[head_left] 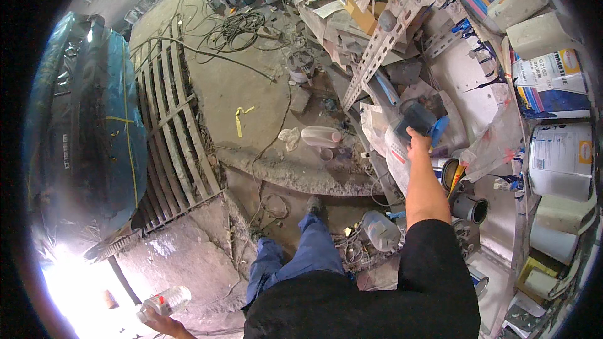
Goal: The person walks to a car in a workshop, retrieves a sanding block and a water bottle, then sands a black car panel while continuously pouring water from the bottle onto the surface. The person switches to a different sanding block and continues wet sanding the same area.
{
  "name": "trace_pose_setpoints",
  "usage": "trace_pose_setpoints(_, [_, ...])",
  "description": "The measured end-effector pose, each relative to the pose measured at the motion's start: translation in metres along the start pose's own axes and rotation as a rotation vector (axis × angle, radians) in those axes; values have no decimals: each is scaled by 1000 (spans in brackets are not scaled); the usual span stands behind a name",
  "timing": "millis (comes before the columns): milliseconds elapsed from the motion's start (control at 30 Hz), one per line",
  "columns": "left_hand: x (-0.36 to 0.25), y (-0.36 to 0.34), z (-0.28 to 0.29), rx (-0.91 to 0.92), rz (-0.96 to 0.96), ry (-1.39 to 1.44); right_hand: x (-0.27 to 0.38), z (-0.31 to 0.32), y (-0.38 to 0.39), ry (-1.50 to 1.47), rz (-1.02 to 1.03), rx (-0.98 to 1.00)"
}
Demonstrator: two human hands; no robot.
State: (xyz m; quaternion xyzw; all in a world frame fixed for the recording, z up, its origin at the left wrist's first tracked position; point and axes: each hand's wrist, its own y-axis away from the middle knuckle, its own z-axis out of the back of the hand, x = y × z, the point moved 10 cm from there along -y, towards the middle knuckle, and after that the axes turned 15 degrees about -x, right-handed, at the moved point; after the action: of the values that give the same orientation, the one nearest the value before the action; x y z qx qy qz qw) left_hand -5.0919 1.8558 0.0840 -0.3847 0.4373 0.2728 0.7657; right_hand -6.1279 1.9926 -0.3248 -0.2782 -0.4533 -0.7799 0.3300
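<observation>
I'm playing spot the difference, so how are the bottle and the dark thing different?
The bottle is see-through with a red patch; the dark thing looks dark grey and solid. The bottle is in the left hand, low in the picture; the dark thing is at the right hand, higher up. Both are by the person's hands.
</observation>
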Motion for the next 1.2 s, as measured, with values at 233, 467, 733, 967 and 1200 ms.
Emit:
trace_pose_setpoints(233, [-4, 19, -11, -35, -46, -85, 54, 26, 133, -374, 247, 239])
trace_pose_setpoints(467, [-41, 47, -38, 151, -860, -209, 16, 14, 371, -245, 416, 759])
trace_pose_setpoints(733, [-82, 38, -65, 187, -40, 262, -31, 44, 663, -93, 750, 1511])
trace_pose_setpoints(967, [-21, -16, -28, 223, 250, 516, -114, 85, 868, -78, 808, 1961])
trace_pose_setpoints(1200, [6, -113, 60, 255, 58, 364, -235, 129, 1037, 185, 602, 2209])
